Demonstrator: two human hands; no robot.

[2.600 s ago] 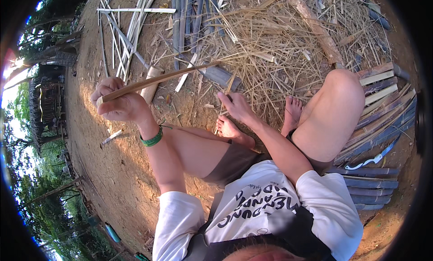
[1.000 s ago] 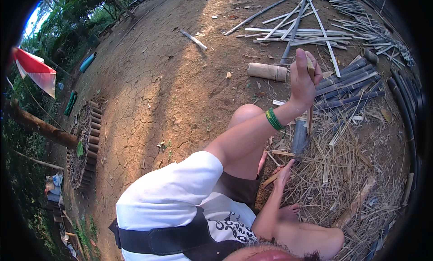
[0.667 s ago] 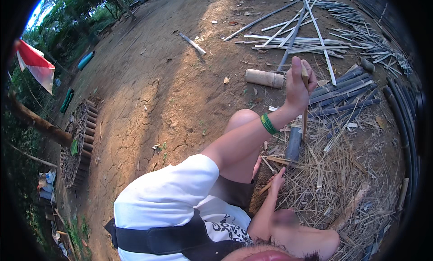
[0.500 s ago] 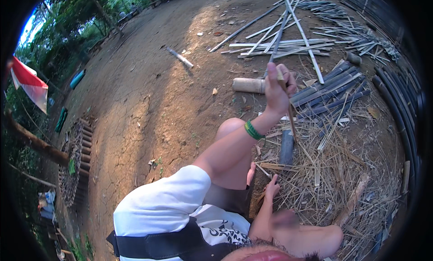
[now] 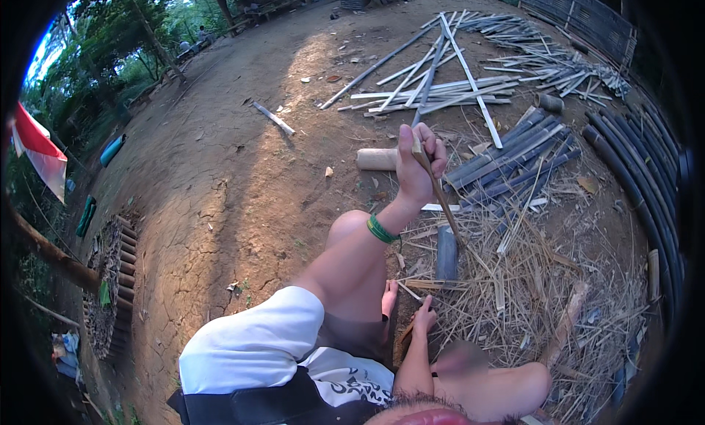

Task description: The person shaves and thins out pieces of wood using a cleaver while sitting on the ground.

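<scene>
My left hand (image 5: 417,164), with a green band at its wrist, is raised in front of me and closed round a thin bamboo strip (image 5: 443,202). The strip slants down from the fist toward the litter of shavings. Low and close to my body, my right hand (image 5: 424,316) is closed, its index finger stretched along a slim knife (image 5: 408,290). Its pale blade points away to the left; the handle is partly hidden by my forearm. A short dark bamboo piece (image 5: 446,253) lies just beyond the right hand.
Bamboo shavings (image 5: 514,278) cover the ground at right. Split dark bamboo (image 5: 514,150) lies beyond them, near a cut bamboo tube (image 5: 377,159). Pale slats (image 5: 440,95) are spread farther off. Long dark poles (image 5: 635,175) curve along the right; a bundle of cut pieces (image 5: 121,285) stands left.
The whole view has shifted, so the ground things sit farther left and lower. Both hands keep their grips; the strip and the knife have barely moved relative to my body.
</scene>
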